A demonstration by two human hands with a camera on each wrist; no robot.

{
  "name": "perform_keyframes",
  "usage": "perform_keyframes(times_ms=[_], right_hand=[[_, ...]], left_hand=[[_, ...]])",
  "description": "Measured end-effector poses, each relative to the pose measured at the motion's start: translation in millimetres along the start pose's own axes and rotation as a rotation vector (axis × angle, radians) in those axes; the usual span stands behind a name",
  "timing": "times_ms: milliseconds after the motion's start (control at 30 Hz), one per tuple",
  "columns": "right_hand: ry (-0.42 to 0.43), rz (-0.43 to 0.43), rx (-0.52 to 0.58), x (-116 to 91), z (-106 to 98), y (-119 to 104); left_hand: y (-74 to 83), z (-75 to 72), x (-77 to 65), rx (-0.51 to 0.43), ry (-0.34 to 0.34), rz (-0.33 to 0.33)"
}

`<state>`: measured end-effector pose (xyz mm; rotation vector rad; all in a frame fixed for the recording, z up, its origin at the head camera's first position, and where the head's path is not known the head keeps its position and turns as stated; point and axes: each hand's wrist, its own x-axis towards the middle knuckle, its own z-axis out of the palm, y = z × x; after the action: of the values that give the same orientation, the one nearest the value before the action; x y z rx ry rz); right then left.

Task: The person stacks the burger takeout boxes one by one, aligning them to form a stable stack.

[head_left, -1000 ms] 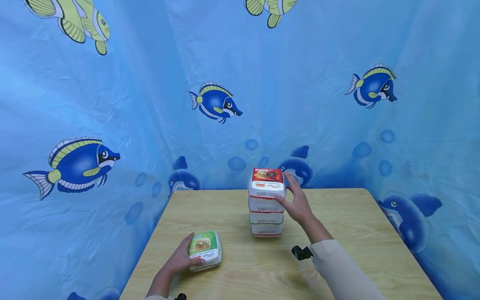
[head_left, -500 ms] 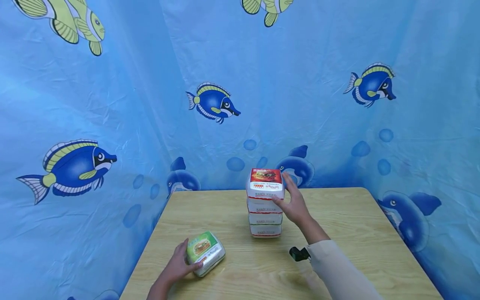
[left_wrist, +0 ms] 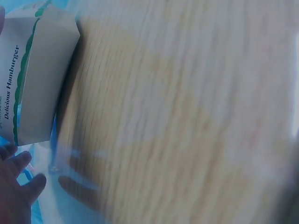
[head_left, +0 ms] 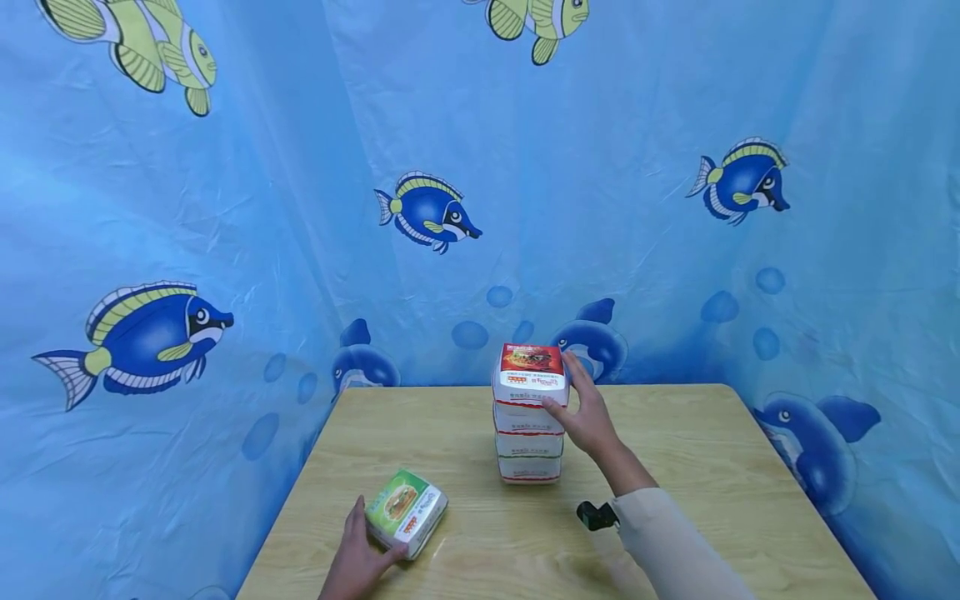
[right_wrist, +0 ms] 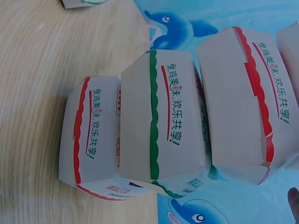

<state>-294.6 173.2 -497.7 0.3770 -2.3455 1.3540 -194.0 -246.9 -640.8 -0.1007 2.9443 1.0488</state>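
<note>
In the head view my left hand point(head_left: 358, 550) holds a green-topped hamburger box point(head_left: 405, 512) at the table's front left, thumb at its near corner and fingers along its left side. The left wrist view shows that box's side point(left_wrist: 28, 79), marked with a green scalloped edge. A stack of several burger boxes point(head_left: 528, 446) stands at the middle of the table. My right hand point(head_left: 592, 417) grips the red-topped hamburger box point(head_left: 531, 377) at the stack's top, thumb on its front and fingers at its right side. Lower in the stack, a box with a green band point(right_wrist: 159, 116) shows.
The boxes stand on a light wood-grain table point(head_left: 675, 467). A blue curtain point(head_left: 600, 167) printed with fish and dolphins surrounds it at the back and sides. A small black device point(head_left: 596, 516) sits at the right sleeve point(head_left: 675, 533).
The left hand has turned the green-topped box so its printed front faces more to the right, and shifted it slightly left. The right hand stays on the top box of the stack.
</note>
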Motion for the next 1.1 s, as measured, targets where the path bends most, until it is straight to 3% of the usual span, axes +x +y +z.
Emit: perform_keyframes(times_ms=[133, 400, 767, 1100], right_hand=[[-0.002, -0.009, 0.000, 1, 0, -2], [-0.017, -0.012, -0.004, -2, 0, -2], [0.007, -0.044, 0.005, 2, 1, -2], [0.008, -0.034, 0.006, 1, 3, 1]], left_hand=[[1.0, 0.8, -3.2, 0.036, 0.040, -0.018], [7.9, 5.5, -5.5, 0.000, 0.052, -0.009], [14.3, 21.6, 3.2, -0.027, 0.203, 0.010], [14.7, 26.3, 2.8, -0.077, 0.226, -0.012]])
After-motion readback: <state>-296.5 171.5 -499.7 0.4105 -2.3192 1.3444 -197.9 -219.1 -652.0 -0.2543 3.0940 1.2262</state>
